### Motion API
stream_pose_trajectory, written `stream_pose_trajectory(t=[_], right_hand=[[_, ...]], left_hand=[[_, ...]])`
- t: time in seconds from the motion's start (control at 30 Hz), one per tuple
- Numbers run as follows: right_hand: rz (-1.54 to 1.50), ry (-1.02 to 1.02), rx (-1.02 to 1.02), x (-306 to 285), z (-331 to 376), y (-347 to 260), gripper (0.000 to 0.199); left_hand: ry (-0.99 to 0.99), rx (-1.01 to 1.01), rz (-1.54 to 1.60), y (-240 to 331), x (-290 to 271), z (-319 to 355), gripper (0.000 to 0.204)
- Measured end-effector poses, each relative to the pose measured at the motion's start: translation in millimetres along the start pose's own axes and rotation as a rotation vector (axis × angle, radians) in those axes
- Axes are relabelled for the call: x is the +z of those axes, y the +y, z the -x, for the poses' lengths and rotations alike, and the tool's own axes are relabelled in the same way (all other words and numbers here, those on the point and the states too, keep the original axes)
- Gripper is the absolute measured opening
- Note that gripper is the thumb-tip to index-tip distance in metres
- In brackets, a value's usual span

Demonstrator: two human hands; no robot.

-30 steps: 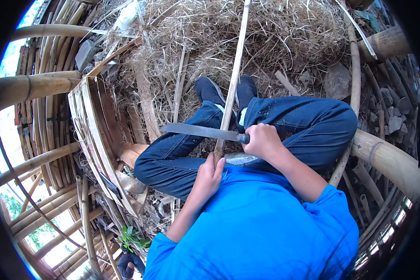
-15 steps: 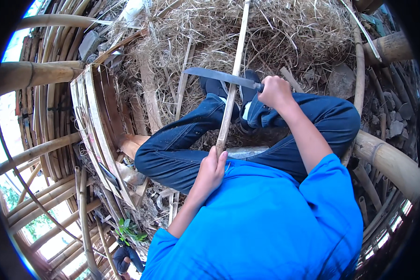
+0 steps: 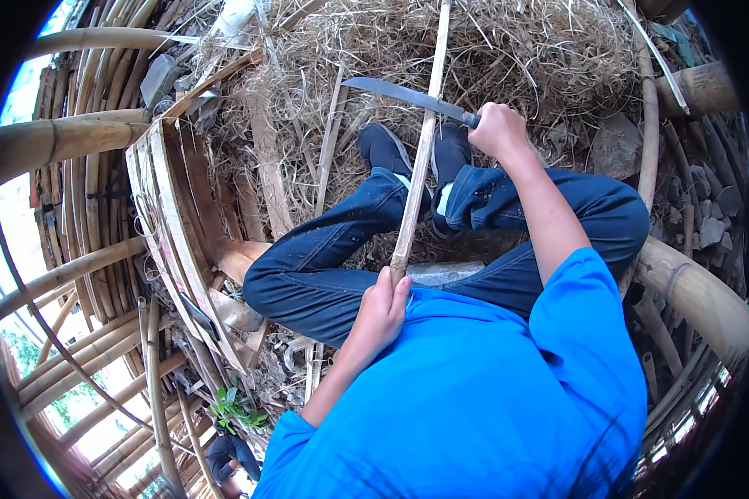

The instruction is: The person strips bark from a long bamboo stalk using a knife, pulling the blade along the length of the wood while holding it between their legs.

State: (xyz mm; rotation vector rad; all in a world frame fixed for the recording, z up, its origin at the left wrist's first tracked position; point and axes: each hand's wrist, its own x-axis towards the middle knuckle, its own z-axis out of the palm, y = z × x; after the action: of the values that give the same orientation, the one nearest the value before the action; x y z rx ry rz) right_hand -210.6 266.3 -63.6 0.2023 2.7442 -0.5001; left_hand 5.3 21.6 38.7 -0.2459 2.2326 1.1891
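My left hand (image 3: 381, 309) is closed around the near end of a long, pale bamboo strip (image 3: 418, 185), close to my belly. The strip runs away from me between my shoes and over the shavings, out past the top of the view. In my right hand (image 3: 503, 130) is the dark handle of a machete (image 3: 401, 91), whose end is hidden in the fist. Its long grey blade points left and lies across the strip, beyond my shoes. Whether the edge bites into the strip I cannot tell.
A heap of curly shavings (image 3: 524, 50) covers the ground ahead. A wooden slatted frame (image 3: 162, 208) leans at the left, before bamboo poles (image 3: 66, 266). A thick bamboo pole (image 3: 699, 291) lies at my right, near broken stones (image 3: 711, 229). Another person (image 3: 233, 457) shows at the lower left.
My right hand has moved the machete farther away along the bamboo strip, up and slightly right. My left hand keeps its grip on the near end.
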Motion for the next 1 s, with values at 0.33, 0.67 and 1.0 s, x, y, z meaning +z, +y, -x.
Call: stream_pose_trajectory(t=[0.33,0.67,1.0], right_hand=[[-0.119,0.065,0.049,12.4,16.4,-4.5,0.021],[-0.058,0.045,0.018,8.9,17.8,-6.7,0.018],[-0.03,0.052,0.069,-5.0,-23.7,6.5,0.023]], left_hand=[[0.001,0.025,0.035,-6.6,4.3,-1.7,0.024],[0.012,0.036,0.025,-0.8,1.1,2.8,0.025],[-0.026,0.009,0.044,-0.7,4.2,5.6,0.026]])
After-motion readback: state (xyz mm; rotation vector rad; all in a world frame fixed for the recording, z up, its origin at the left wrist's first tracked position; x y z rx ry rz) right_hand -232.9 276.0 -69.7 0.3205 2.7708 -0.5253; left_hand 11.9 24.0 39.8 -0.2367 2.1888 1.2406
